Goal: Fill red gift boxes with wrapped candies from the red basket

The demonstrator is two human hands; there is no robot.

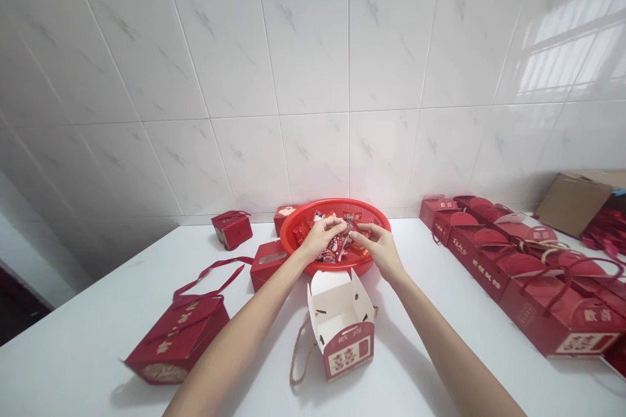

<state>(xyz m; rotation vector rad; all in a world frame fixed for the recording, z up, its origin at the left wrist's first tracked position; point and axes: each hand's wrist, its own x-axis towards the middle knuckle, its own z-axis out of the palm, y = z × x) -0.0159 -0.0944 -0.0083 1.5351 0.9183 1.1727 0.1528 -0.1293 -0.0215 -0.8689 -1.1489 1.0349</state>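
Note:
Over a red plastic basket [337,203] of small wrapped candies [325,254], both hands come close together. My left hand [323,234] is closed, its fingertips pinched at a small wrapped candy [350,225]. From the other side, my right hand [379,244] pinches at the same spot with thumb and forefinger. The fingers partly hide the candy. In front of the basket, between my forearms, stands an open gift box [348,353], dark red outside and white inside. Its flaps are up, and a twine handle [295,361] hangs at its left side.
Closed red gift boxes [479,267] stand in rows on the right. Other red boxes are on the left: one with a ribbon handle [180,339], one near the wall [232,229], one beside the basket [267,264]. A cardboard carton [572,202] sits at far right. A tiled wall [313,156] bounds the white table [98,313].

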